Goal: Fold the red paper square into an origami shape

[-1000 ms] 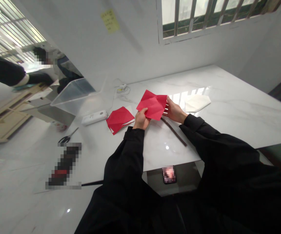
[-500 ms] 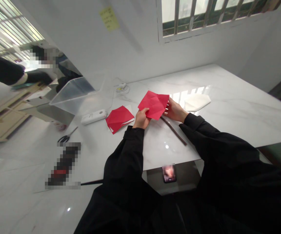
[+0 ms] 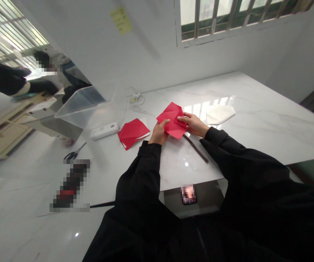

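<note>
Watching the head camera from my desk, I have two bare hands over a marble table point(image 3: 268, 125). Ask away.

What do the hands hold?

Both grasp one creased red sheet point(image 3: 173, 112). The left hand point(image 3: 159, 134) pinches its near-left edge, thumb on top. The right hand point(image 3: 194, 125) reaches over its right corner, fingers point(image 3: 182, 119) laid across a flap.

Where does the sheet lie?

Held above the table, between the hands. Its long axis runs from the far corner to the near corner, tilted slightly rightward. The right fingers reach further onto it.

What's close by?

On the table, a dark strip point(image 3: 196, 149) lies just past the sheet's near corner, a folded red paper point(image 3: 133, 133) left of the left hand, and a white paper point(image 3: 219, 114) right of the sheet.
</note>
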Demonstrator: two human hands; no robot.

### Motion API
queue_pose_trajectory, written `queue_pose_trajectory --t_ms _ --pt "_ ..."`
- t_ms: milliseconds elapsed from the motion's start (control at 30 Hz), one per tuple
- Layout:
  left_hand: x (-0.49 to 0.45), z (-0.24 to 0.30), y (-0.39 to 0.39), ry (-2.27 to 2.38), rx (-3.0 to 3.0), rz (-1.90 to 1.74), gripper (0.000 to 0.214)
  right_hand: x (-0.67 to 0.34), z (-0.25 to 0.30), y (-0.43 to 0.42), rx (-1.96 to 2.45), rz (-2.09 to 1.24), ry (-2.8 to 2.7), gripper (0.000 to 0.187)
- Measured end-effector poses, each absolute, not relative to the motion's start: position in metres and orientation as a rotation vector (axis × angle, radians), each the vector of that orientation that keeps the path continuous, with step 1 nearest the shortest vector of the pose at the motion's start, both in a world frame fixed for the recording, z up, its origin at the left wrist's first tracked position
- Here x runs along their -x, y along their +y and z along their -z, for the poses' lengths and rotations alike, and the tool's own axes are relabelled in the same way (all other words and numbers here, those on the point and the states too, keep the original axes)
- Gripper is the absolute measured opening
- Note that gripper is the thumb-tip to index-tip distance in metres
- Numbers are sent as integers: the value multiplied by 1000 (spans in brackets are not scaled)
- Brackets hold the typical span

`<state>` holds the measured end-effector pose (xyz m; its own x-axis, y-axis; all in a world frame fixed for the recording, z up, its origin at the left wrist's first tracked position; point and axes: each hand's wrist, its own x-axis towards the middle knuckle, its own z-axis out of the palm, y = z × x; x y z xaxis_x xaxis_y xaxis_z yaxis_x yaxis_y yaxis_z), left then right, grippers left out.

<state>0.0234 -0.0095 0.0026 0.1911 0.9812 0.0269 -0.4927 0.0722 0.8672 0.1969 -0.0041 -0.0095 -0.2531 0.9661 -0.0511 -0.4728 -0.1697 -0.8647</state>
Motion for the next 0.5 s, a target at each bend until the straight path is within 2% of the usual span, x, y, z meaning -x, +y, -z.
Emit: queue_pose_trajectory --t_ms 133,333,400,500 --pt "-24 -12 -15 590 -903 -1172 60 -197 10 -3 796 -1643 -902 25" --pt "-20 -20 -15 557 -821 -1172 84 -198 11 -1 812 -1631 -880 21" --pt "-19 -19 -12 568 -788 -1164 83 -199 12 -1 804 -1632 -877 21" --pt "-19 -13 -8 598 -765 -1154 70 -200 12 -1 777 -1638 -878 21"
